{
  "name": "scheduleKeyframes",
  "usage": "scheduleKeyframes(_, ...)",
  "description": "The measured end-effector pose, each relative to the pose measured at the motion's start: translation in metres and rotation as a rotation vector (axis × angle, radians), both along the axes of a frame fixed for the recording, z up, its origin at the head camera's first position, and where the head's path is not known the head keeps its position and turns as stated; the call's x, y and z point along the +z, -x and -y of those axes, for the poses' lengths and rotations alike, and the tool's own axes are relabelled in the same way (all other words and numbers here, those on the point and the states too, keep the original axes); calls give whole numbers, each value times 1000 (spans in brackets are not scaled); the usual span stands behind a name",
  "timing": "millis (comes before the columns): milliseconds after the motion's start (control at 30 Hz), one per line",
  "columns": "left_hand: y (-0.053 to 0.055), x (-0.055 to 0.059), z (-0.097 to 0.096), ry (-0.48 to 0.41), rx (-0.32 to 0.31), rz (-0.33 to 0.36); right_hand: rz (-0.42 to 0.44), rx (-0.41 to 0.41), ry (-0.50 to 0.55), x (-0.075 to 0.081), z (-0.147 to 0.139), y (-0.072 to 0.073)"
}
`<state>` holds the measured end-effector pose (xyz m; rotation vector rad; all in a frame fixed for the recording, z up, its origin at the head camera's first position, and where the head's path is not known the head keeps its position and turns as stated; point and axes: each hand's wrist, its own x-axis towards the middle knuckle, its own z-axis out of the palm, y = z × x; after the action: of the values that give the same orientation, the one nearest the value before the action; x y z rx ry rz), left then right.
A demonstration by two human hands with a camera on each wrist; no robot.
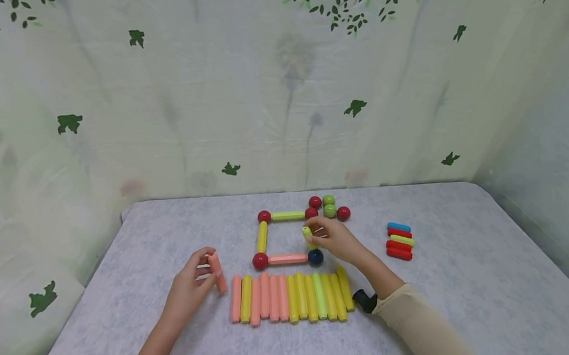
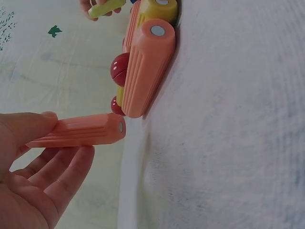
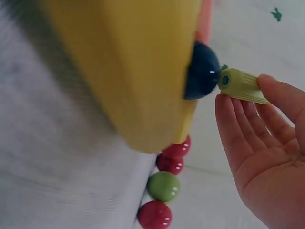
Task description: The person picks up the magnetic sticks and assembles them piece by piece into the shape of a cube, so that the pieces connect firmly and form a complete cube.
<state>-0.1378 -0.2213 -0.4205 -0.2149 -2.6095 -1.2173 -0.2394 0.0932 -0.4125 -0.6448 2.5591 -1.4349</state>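
Observation:
My left hand (image 1: 192, 282) pinches a pink magnetic stick (image 2: 90, 130) between thumb and fingers, left of the row of sticks. The stick stands tilted, a magnet showing at its end. My right hand (image 1: 337, 240) pinches a yellow-green magnetic stick (image 3: 243, 86), one end close by the dark blue ball (image 1: 315, 257). That ball is the near right corner of a square frame on the table. Red balls (image 1: 260, 261) form its other corners, joined by yellow sticks (image 1: 262, 237) and a pink stick (image 1: 288, 259). My right fingers partly cover the frame's right side.
In front of the frame lies a row of pink and yellow sticks (image 1: 301, 297). Loose red balls (image 1: 343, 213) and green balls (image 1: 329, 211) sit behind the right hand. Several blue, red and yellow short sticks (image 1: 400, 241) lie at the right.

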Motion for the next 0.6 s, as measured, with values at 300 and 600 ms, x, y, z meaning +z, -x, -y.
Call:
scheduleKeyframes(300,8,6,-18,-164,-27,-60,18,5,-64,-5,1,2)
scheduleKeyframes(600,45,26,-80,-535,-132,5,7,32,-109,-3,-1,1)
